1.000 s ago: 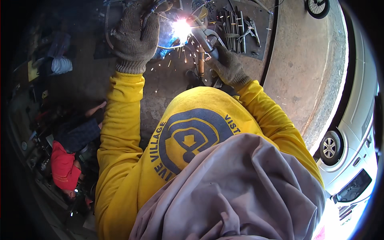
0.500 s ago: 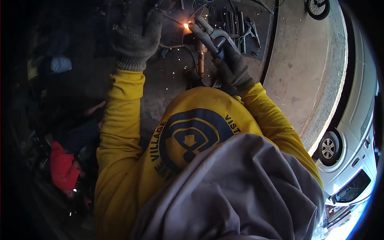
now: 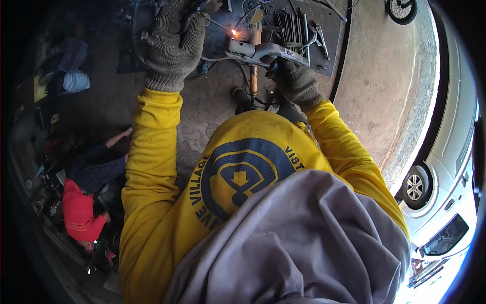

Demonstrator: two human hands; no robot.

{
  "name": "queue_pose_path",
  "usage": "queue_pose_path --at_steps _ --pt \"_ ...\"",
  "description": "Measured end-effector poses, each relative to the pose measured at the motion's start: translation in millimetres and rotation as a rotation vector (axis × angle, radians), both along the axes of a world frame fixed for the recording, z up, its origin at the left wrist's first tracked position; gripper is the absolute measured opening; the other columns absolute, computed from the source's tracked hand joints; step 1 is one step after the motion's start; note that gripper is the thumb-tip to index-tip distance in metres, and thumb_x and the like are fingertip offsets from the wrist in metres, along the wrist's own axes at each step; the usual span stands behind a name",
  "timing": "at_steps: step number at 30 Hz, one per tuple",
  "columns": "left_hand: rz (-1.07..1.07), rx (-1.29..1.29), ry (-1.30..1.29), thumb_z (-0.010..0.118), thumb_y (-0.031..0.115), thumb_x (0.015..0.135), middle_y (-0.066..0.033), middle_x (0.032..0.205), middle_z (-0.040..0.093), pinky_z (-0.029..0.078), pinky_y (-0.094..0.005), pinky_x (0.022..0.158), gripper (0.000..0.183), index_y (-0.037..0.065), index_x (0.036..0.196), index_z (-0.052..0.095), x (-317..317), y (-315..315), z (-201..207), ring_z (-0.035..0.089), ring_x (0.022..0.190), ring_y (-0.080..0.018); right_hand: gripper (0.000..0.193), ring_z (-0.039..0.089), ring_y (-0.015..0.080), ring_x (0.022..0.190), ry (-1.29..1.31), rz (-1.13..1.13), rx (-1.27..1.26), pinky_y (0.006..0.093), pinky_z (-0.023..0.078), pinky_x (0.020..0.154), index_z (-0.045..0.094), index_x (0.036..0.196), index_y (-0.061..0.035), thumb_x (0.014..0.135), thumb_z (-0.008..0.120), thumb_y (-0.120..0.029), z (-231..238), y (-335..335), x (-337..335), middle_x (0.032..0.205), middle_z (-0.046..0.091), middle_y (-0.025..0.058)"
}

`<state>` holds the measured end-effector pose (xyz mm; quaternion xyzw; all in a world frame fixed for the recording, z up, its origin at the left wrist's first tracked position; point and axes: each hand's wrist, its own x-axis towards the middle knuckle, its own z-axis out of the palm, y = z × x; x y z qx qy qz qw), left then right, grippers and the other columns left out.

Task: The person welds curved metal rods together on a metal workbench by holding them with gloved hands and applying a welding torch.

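My left hand [image 3: 174, 50], in a grey knit glove, is closed around a welding electrode holder [image 3: 200, 7] at the top of the view. Out of the holder a thin electrode [image 3: 217, 23] slants to the right, and its tip glows orange. My right hand [image 3: 296, 81], also gloved, grips a curved grey metal part [image 3: 271, 49] with a round end, shaped like a lever. This part lies a little nearer to me than the glowing tip, apart from it. An upright orange-brown bar [image 3: 254, 76] stands behind the part.
On the dark worktable [image 3: 324, 15] lie a bundle of thin rods [image 3: 290, 31] and locking pliers [image 3: 320, 43]. A person in a red shirt [image 3: 80, 210] is low at the left. A silver vehicle [image 3: 445, 167] stands at the right, and a wheel [image 3: 402, 9] shows at the top right.
The bright glow and flying sparks have shrunk to a small glowing tip. The curved metal part in my right hand has turned and moved toward me, off the electrode. My left hand barely shifted.
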<state>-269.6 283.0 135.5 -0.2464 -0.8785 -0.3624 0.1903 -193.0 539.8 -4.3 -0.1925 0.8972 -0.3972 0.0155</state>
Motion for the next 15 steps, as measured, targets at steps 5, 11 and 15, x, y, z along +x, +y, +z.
queue_pose_path --at_steps 5,11,15 --pt "0.014 0.004 0.041 0.064 0.018 0.097 -0.0112 0.109 0.073 0.053 -0.0337 0.09 0.03 0.0 0.121 0.066 4.1 -0.9 -4.4 0.07 0.1 -0.0212 0.029 0.064 0.0384 0.093 -0.04 0.038 0.088 0.0437 0.052 0.079 0.065 0.11 -0.0083 0.087 0.069 -0.026 17.1 -0.9 -1.2 0.1 0.068 0.017" --pt "0.02 -0.038 0.13 0.064 0.018 0.097 -0.0121 0.109 0.073 0.052 -0.0339 0.092 0.033 0.0 0.124 0.064 4.5 -1.3 -4.0 0.07 0.101 -0.021 0.03 0.064 0.0376 0.096 -0.027 0.017 0.113 0.0432 0.052 0.08 0.065 0.112 -0.0076 0.088 0.069 -0.026 16.6 -0.5 1.6 0.102 0.067 0.0172" --pt "-0.041 0.057 0.038 0.064 0.019 0.097 -0.0118 0.109 0.074 0.052 -0.0335 0.093 0.033 0.0 0.123 0.065 5.7 -1.3 -4.1 0.07 0.101 -0.0209 0.03 0.063 0.0378 0.096 -0.009 0.041 0.105 0.0435 0.052 0.08 0.064 0.112 -0.0068 0.088 0.068 -0.024 14.9 0.5 -0.1 0.103 0.066 0.0179"
